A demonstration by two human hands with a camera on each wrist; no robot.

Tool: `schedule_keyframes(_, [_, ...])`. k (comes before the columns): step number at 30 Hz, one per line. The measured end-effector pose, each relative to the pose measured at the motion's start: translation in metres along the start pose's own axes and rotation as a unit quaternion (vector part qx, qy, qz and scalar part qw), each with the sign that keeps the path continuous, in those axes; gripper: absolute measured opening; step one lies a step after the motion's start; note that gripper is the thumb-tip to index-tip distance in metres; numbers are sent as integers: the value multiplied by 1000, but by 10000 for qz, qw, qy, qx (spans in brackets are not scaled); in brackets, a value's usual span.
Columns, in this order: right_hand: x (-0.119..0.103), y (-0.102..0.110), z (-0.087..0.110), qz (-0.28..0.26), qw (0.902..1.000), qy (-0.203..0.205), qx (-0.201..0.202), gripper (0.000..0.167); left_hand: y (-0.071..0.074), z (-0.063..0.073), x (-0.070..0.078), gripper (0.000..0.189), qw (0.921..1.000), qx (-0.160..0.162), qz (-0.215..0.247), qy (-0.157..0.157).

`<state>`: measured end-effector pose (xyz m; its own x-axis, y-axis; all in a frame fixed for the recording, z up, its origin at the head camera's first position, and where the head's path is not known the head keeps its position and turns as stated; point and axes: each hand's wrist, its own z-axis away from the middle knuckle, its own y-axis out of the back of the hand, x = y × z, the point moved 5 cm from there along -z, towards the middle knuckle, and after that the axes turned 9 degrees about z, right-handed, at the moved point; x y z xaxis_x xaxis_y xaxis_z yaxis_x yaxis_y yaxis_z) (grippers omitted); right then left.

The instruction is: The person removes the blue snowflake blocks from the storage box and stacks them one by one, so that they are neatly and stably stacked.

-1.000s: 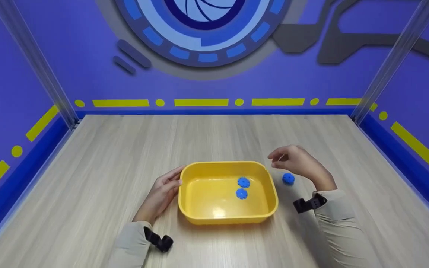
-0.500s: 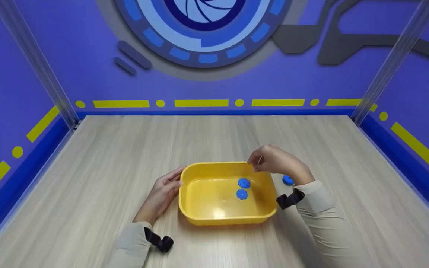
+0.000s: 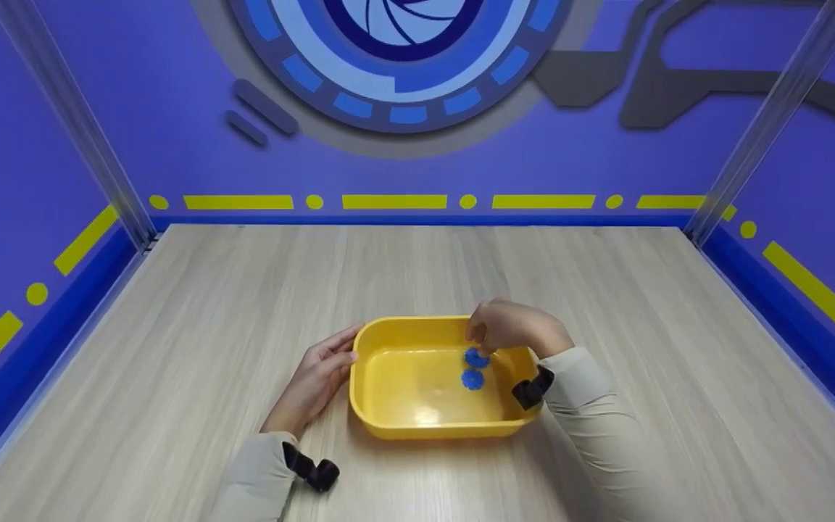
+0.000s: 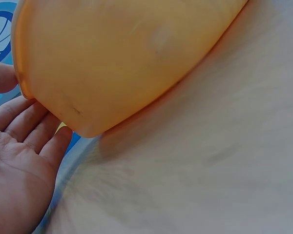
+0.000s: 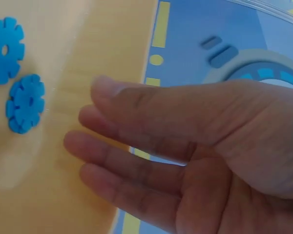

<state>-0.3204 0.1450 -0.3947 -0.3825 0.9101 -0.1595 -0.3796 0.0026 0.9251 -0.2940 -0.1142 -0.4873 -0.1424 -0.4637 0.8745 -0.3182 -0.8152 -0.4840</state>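
right hand (image 3: pixel 515 325) now in over the shiny yellow plastic tub (image 3: pixel 432 430)

a second ago, out past the tub's right side, above the pale wood-look table (image 3: pixel 280 275). then at the tub's right back edge. now inside that edge, over the tub floor. thumb and first finger close together, other fingers loosely spread, nothing seen held.

on the right half of the tub floor, small round blue plastic pieces with notched edges, like little cogs: a back blue piece (image 3: pixel 474 359), partly hidden by the fingertips in the head view, and a front blue piece (image 3: pixel 473 379) just nearer the tub's front wall. in the right wrist view, a gap from fingertips to both. maybe two layers in the back one; cannot tell for sure.

out of sight now: one more blue piece, right of the tub a moment ago. probably behind the beige cloth right sleeve (image 3: pixel 591 413).

at the tub's left side, same as before, the left hand (image 3: pixel 314 380). fingers fairly straight along the outer wall, thumb by the rim. likely keeping the tub steady.

meaning for the work: from outside the tub to inside, so probably busy with the blue pieces in there. putting down or picking up? cannot tell which.
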Motion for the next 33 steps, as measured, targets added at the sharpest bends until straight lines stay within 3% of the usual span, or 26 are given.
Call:
schedule_keyframes(9, [-1, -14, -9, 233, 9994, -207, -155, 29, 0, 0, -1, 61, 10000, -25, -32, 37])
schedule_keyframes(17, [-6, -20, -14, 128, 9989, -426, -151, 27, 0, 0, 0, 61, 10000, 55, -38, -18])
schedule_keyframes(33, [-20, -28, -20, 311, 9979, 543, 159, 20, 0, -1, 0, 60, 10000, 74, 15, 14])
